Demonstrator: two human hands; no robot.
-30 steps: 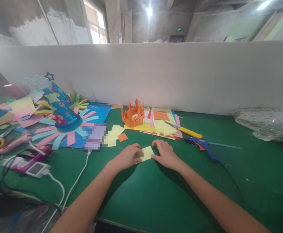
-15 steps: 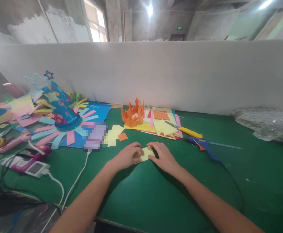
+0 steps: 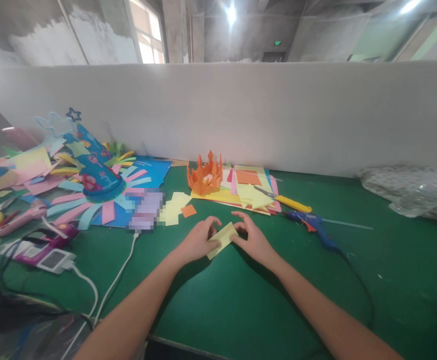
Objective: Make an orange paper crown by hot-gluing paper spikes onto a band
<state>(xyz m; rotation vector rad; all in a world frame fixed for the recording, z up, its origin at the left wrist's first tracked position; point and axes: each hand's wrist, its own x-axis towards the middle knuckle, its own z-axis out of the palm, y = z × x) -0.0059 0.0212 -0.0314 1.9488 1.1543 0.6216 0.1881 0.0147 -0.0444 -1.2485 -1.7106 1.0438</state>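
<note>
Between my two hands is a small pale yellow piece of paper (image 3: 222,241), tilted, with its long side running from lower left to upper right. My left hand (image 3: 199,239) pinches its left end, thumb on the near face. The right end is gripped by my right hand (image 3: 253,240), thumb in front and index finger raised above the edge. Beyond the hands stands an orange folded-paper crown (image 3: 204,179). A small orange paper square (image 3: 189,210) and several pale yellow sheets (image 3: 172,212) lie just past my left hand.
A yellow utility knife (image 3: 292,203) lies by stacked coloured paper (image 3: 256,195). A blue glue gun (image 3: 314,225) with its cord is at the right, a plastic bottle (image 3: 424,197) farther. Left are a blue cone hat (image 3: 98,170), a pixelated object (image 3: 146,210), a pink glue gun (image 3: 19,220) and cables.
The yellow paper has been lifted and tilted toward me, and more of its face shows. My fingers have risen and spread slightly around it.
</note>
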